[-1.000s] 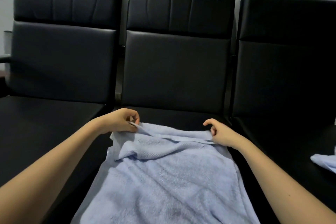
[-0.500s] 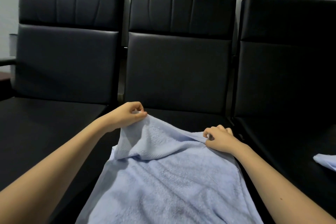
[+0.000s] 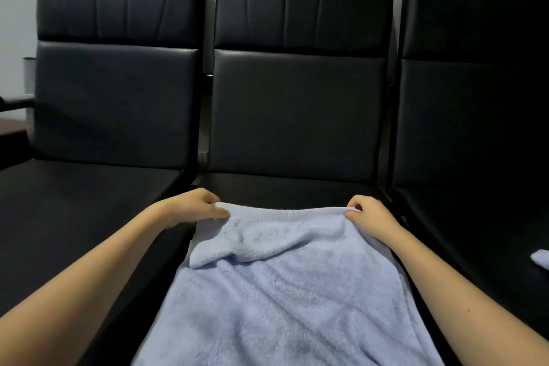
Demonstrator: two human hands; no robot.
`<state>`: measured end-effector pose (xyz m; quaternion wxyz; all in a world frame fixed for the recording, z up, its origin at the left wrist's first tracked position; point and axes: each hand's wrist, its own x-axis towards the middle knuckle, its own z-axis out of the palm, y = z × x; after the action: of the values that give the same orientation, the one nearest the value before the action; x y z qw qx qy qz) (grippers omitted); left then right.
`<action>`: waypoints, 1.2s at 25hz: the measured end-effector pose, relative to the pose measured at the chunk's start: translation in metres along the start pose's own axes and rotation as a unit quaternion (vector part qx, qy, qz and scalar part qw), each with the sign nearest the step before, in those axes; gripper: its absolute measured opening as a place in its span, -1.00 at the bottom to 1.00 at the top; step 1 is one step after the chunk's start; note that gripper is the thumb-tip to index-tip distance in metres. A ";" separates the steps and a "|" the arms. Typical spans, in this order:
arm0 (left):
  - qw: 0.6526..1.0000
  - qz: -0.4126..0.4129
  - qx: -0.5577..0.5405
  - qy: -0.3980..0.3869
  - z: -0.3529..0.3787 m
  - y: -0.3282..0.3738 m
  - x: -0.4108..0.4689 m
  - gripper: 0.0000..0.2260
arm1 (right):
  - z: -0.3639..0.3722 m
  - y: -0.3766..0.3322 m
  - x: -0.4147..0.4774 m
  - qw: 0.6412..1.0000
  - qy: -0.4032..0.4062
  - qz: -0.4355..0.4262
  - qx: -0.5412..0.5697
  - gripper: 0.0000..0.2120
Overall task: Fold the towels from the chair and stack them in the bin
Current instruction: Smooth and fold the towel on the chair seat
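A light blue towel lies spread on the seat of the middle black chair and runs down out of the bottom of the view. My left hand pinches its far left corner. My right hand pinches the far right corner. Between the two hands the far edge is lifted a little off the seat and pulled taut, with a fold of cloth hanging under it on the left. No bin is in view.
Black padded chairs stand on either side, one at the left and one at the right. A piece of another light blue towel lies on the right chair's seat at the frame edge. A grey wall is behind.
Both hands have drawn the towel's far edge apart and straight. The left hand came down from its raised position, and the right hand lifted its corner and moved outward.
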<state>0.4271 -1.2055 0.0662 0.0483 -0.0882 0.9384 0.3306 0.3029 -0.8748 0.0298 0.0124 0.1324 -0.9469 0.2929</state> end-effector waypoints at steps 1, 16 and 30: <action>0.998 0.006 -0.057 0.015 -0.001 0.001 -0.002 -0.79 | 0.004 0.004 0.001 1.000 -0.017 0.003 0.014 -0.88; 0.993 0.066 -0.027 0.099 -0.007 0.000 -0.005 -0.82 | -0.009 -0.026 0.003 0.974 -0.130 -0.077 -0.167 -0.89; 0.993 0.006 -0.057 0.100 -0.015 0.030 -0.008 -0.95 | -0.071 -0.026 -0.044 0.988 -0.054 -0.067 -0.126 -0.89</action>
<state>0.4290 -1.1907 0.0977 -0.0526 -0.1175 0.9189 0.3729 0.3483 -0.8447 0.0984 -0.0029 0.2086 -0.9645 0.1616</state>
